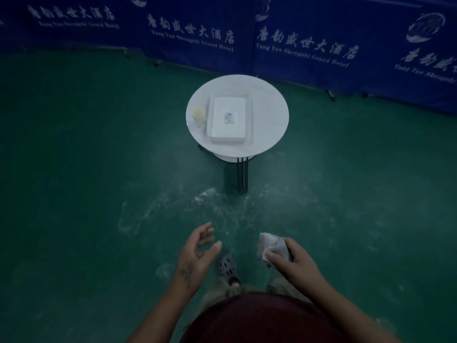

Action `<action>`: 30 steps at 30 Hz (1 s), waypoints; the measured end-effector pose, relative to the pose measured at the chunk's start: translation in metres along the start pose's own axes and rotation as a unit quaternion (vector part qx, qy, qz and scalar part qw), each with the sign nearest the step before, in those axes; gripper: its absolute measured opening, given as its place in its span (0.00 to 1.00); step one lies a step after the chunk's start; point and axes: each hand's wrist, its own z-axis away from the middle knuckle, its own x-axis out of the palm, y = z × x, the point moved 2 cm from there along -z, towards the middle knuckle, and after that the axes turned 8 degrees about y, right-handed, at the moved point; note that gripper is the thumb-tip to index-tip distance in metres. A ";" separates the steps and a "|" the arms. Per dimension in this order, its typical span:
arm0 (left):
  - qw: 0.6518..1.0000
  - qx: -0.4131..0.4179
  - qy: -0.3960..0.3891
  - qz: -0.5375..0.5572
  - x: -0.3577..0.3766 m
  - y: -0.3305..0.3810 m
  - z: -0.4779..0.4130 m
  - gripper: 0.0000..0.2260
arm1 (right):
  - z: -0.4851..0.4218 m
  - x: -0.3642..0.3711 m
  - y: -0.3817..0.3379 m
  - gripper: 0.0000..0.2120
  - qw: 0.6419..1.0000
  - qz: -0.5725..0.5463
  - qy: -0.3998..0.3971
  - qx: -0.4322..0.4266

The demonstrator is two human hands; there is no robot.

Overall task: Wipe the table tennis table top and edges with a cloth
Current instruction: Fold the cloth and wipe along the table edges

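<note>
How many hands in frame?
2: left hand at lower centre, open and holding nothing; right hand just to its right, gripping the cloth. Neither is hidden.

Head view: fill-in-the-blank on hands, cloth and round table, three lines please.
1. The right hand grips the cloth; the left hand holds ____.
2. The round table has a ____ top.
3. In the view, the small bottle stands ____ of the white box.
Answers: nothing; white; left.
</note>
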 end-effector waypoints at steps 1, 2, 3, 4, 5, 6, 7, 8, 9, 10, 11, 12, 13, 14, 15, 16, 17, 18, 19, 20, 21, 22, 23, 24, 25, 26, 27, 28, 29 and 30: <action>1.000 0.003 0.003 0.003 -0.001 0.005 -0.013 0.24 | -0.010 0.002 -0.010 0.07 1.000 -0.001 -0.004 -0.004; 1.000 0.004 0.006 0.005 -0.001 0.009 -0.025 0.25 | -0.019 0.004 -0.019 0.07 1.000 0.003 -0.008 -0.006; 1.000 0.002 0.007 0.007 -0.002 0.012 -0.037 0.25 | -0.029 0.004 -0.025 0.08 1.000 0.007 -0.009 -0.006; 1.000 -0.002 0.004 0.007 -0.002 0.015 -0.049 0.25 | -0.040 0.003 -0.030 0.08 1.000 0.012 -0.009 -0.004; 1.000 -0.007 -0.002 0.003 -0.001 0.017 -0.060 0.25 | -0.050 0.002 -0.035 0.08 1.000 0.015 -0.006 -0.002; 1.000 -0.010 -0.008 -0.003 0.000 0.020 -0.070 0.23 | -0.060 0.001 -0.039 0.08 1.000 0.016 -0.001 0.001; 1.000 -0.012 -0.014 -0.006 0.002 0.023 -0.081 0.22 | -0.070 0.000 -0.044 0.08 1.000 0.015 0.001 0.005; 1.000 -0.014 -0.016 -0.007 0.005 0.027 -0.093 0.21 | -0.081 -0.001 -0.048 0.08 1.000 0.016 0.001 0.006; 1.000 -0.018 -0.014 -0.005 0.008 0.032 -0.107 0.22 | -0.094 -0.002 -0.054 0.08 1.000 0.017 -0.001 0.006; 1.000 -0.021 -0.008 -0.003 0.010 0.037 -0.121 0.23 | -0.108 -0.002 -0.061 0.08 1.000 0.017 -0.003 0.004; 1.000 -0.022 -0.002 -0.002 0.013 0.044 -0.135 0.24 | -0.124 -0.003 -0.068 0.08 1.000 0.017 -0.004 0.002; 1.000 -0.021 0.003 -0.003 0.016 0.051 -0.150 0.24 | -0.142 -0.004 -0.075 0.08 1.000 0.018 -0.008 0.000; 1.000 -0.022 0.007 -0.005 0.018 0.057 -0.165 0.24 | -0.162 -0.006 -0.083 0.08 1.000 0.021 -0.013 -0.003; 1.000 -0.024 0.011 -0.006 0.020 0.064 -0.179 0.24 | -0.180 -0.008 -0.091 0.08 0.999 0.026 -0.019 -0.005; 0.999 -0.027 0.016 -0.006 0.023 0.072 -0.193 0.24 | -0.199 -0.010 -0.101 0.08 0.999 0.029 -0.025 -0.009; 0.999 -0.030 0.022 -0.006 0.025 0.081 -0.207 0.24 | -0.217 -0.012 -0.112 0.08 0.999 0.034 -0.032 -0.011; 0.999 -0.033 0.028 -0.006 0.027 0.090 -0.221 0.25 | -0.234 -0.014 -0.123 0.08 0.998 0.041 -0.038 -0.013; 0.999 -0.034 0.034 -0.004 0.031 0.099 -0.234 0.25 | -0.252 -0.017 -0.134 0.08 0.998 0.050 -0.042 -0.015; 0.999 -0.039 0.038 -0.001 0.034 0.108 -0.248 0.24 | -0.271 -0.020 -0.143 0.08 0.997 0.057 -0.044 -0.019; 0.998 -0.044 0.041 0.002 0.037 0.117 -0.260 0.24 | -0.289 -0.024 -0.152 0.08 0.997 0.064 -0.047 -0.022; 0.998 -0.049 0.047 0.003 0.040 0.125 -0.271 0.24 | -0.306 -0.027 -0.160 0.08 0.996 0.069 -0.050 -0.028; 0.997 -0.051 0.052 0.001 0.043 0.133 -0.281 0.24 | -0.322 -0.029 -0.170 0.08 0.995 0.076 -0.051 -0.033; 0.997 -0.054 0.057 -0.003 0.045 0.140 -0.291 0.25 | -0.338 -0.032 -0.178 0.09 0.994 0.083 -0.051 -0.040; 0.996 -0.056 0.062 -0.005 0.048 0.147 -0.302 0.26 | -0.353 -0.034 -0.186 0.10 0.993 0.091 -0.053 -0.047; 0.996 -0.059 0.069 -0.004 0.050 0.153 -0.312 0.26 | -0.369 -0.035 -0.193 0.11 0.993 0.096 -0.054 -0.052; 0.995 -0.060 0.076 -0.001 0.052 0.157 -0.322 0.27 | -0.384 -0.036 -0.200 0.12 0.992 0.104 -0.058 -0.052; 0.994 -0.063 0.084 0.002 0.053 0.161 -0.330 0.27 | -0.399 -0.036 -0.205 0.13 0.991 0.110 -0.060 -0.054; 0.994 -0.064 0.092 0.006 0.054 0.164 -0.337 0.27 | -0.413 -0.036 -0.211 0.14 0.989 0.123 -0.062 -0.055; 0.992 -0.071 0.100 0.010 0.054 0.167 -0.343 0.27 | -0.426 -0.035 -0.216 0.16 0.987 0.132 -0.068 -0.056; 0.992 -0.075 0.104 0.014 0.053 0.169 -0.347 0.26 | -0.436 -0.034 -0.221 0.16 0.986 0.142 -0.069 -0.051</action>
